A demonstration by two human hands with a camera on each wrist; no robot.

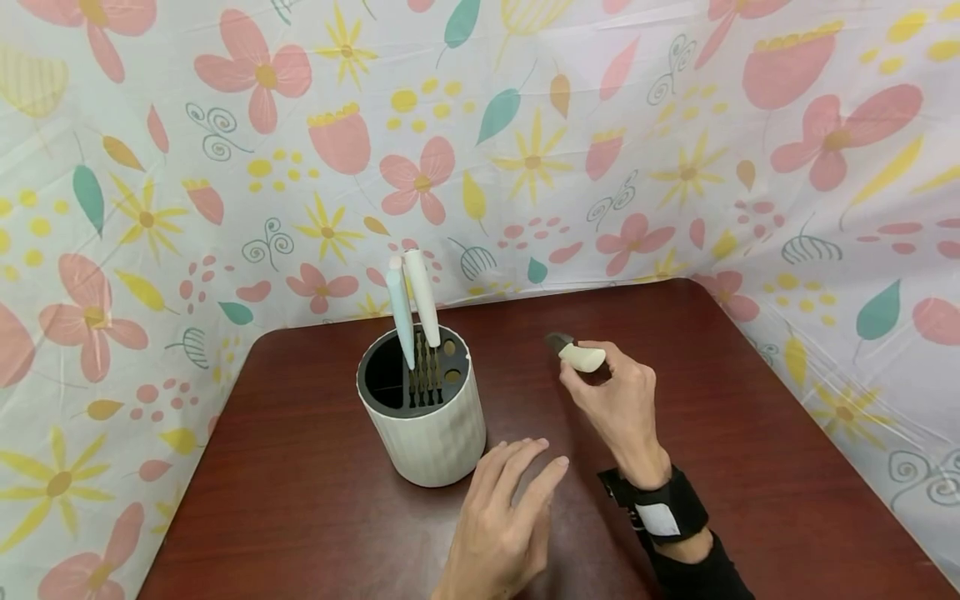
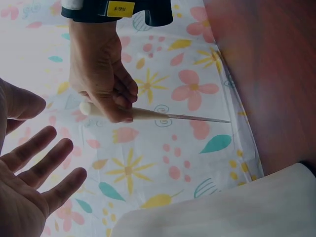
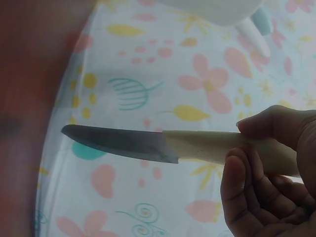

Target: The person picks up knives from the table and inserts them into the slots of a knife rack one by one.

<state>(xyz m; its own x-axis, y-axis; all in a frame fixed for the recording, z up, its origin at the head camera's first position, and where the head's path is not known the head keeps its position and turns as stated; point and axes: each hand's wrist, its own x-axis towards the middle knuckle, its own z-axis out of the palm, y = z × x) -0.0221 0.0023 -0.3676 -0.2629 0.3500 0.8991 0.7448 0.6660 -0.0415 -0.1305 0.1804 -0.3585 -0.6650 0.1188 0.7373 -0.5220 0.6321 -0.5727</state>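
My right hand (image 1: 618, 400) pinches the cream handle of a small knife (image 1: 582, 358) between thumb and fingers. In the right wrist view its dark grey blade (image 3: 118, 142) extends left from the handle, and in the left wrist view the knife (image 2: 148, 114) appears edge-on. My left hand (image 1: 502, 508) holds nothing; its fingers are spread loosely near the front right of a white ribbed knife holder (image 1: 431, 450). Two handles stick up from the holder's slotted dark top, a light blue one (image 1: 401, 312) and a white one (image 1: 423, 296).
The holder stands on a dark reddish-brown table (image 1: 300, 500), left of the knife. Its top has an open compartment (image 1: 382, 375) on the left, slots in the middle and round holes on the right. A flower-printed sheet (image 1: 465, 167) hangs behind and around the table.
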